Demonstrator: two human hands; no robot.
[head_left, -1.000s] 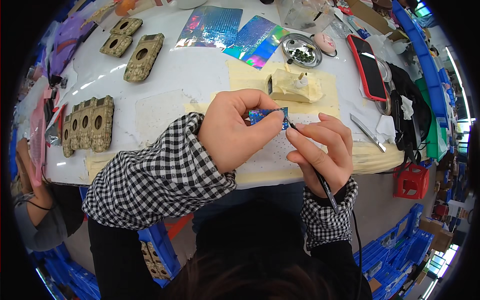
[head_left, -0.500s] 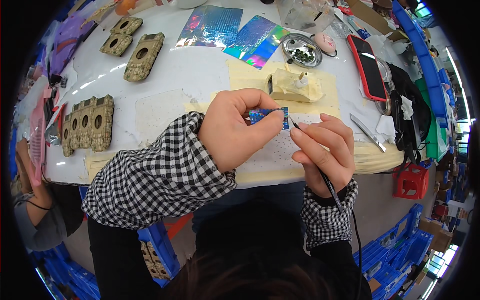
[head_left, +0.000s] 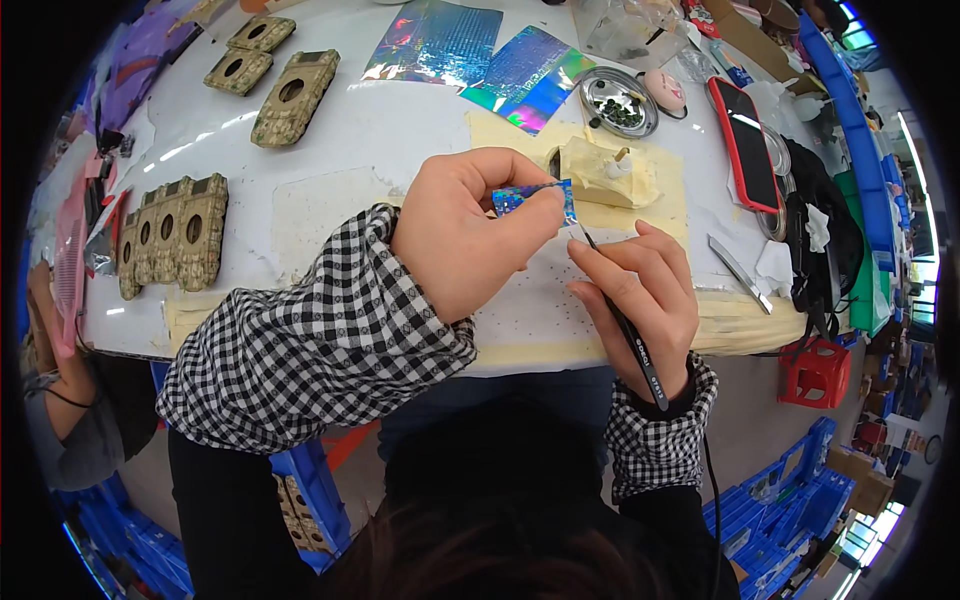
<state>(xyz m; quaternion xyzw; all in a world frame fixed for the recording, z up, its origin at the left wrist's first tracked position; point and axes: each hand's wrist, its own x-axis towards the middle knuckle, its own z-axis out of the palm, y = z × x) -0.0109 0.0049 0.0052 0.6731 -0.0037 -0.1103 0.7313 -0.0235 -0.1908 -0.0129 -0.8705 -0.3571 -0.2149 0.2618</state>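
Note:
Between the thumb and fingers of my left hand [head_left: 465,220] is a small piece of shiny blue holographic sticker sheet [head_left: 511,201]. My right hand [head_left: 655,295] grips slim black tweezers [head_left: 634,347], their fine tip pointing up at the sheet's right edge; whether tip and sheet touch is too small to tell. Below both hands lies a white work surface [head_left: 540,320] dotted with tiny dark specks. Just beyond them sits a block wrapped in cream masking tape [head_left: 592,170], with a short peg standing on top.
Two larger holographic sheets [head_left: 432,50] lie at the back, beside a round metal dish [head_left: 592,88] of small dark bits. Camouflage-patterned shells [head_left: 205,235] stand on the left. A red-cased phone [head_left: 748,150] and a metal blade-like tool [head_left: 738,272] lie right. Another person's arm [head_left: 58,345] shows far left.
My right hand has turned, showing more of the tweezers' black body, with the tip still by the sheet. The left hand keeps its pinch. The whole view has shifted slightly.

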